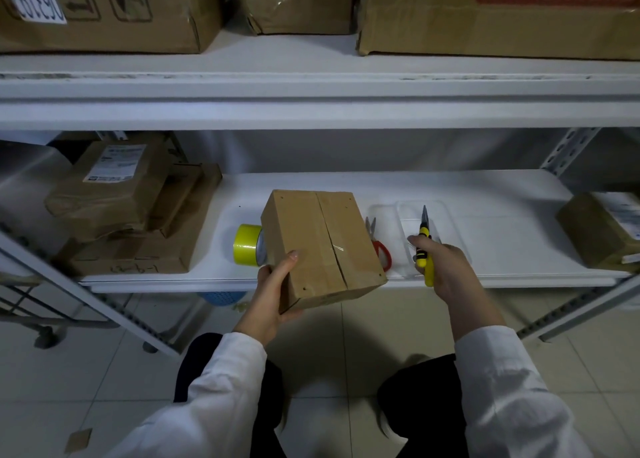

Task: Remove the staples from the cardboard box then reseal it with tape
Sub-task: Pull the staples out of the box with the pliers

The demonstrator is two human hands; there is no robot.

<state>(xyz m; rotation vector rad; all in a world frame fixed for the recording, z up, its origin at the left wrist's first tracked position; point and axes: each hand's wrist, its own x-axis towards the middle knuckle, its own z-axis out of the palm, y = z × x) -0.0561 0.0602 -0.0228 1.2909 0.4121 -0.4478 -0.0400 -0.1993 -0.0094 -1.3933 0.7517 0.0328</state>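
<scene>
- The yellow tape roll (246, 244) stands on the shelf (502, 215) just left of the box.
- The left hand (273, 291) grips the cardboard box (322, 243) at its near left corner, thumb on top. The box sits tilted at the shelf's front edge.
- Best brace the box firmly and draw each staple straight out, sparing the flaps.
- The right hand (446, 267) is closed round yellow pliers (424, 236), tips over a clear tray (450, 222).

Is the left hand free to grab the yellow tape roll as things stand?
Probably not yet. The left hand grips the cardboard box, whose left edge partly covers the tape roll on the shelf. It would have to set the box down first.
</scene>
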